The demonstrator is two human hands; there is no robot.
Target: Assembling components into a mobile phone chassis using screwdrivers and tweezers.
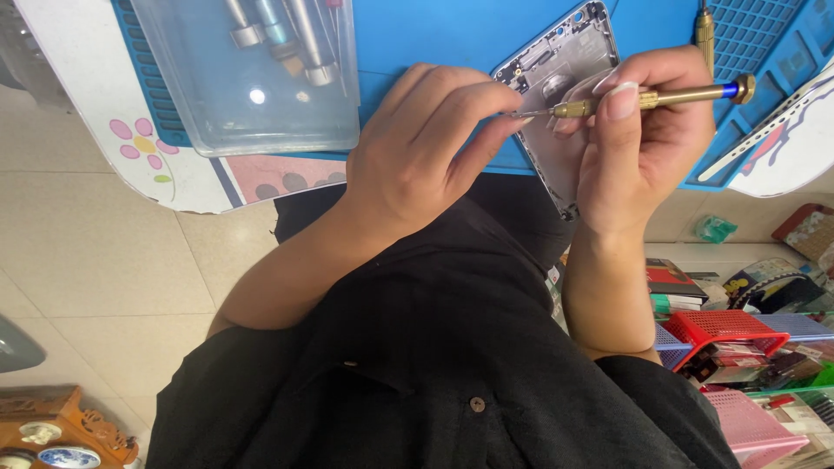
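I hold a slim brass screwdriver in my right hand. The thumb and fingers are closed around its shaft, and the blue-ringed cap end points off to my right. My left hand is closed too, with the thumb and forefinger pinched together right at the driver's fine tip. I cannot tell whether a screw sits between them, because it would be too small to make out.

Just behind the tip is a silver phone back housing. Its open inner side faces me, and it lies tilted on the blue work mat that covers the counter. My right hand covers its lower part, and its bottom corner hangs over the mat's near edge.

As I judge it, I am tending the driver's tip over the housing, not yet turning anything. Any next move there calls for steady hands, the housing kept still, and the tip kept in line.

On the mat to my left stands a clear plastic box with metal tools inside. A second brass driver lies near the far edge.
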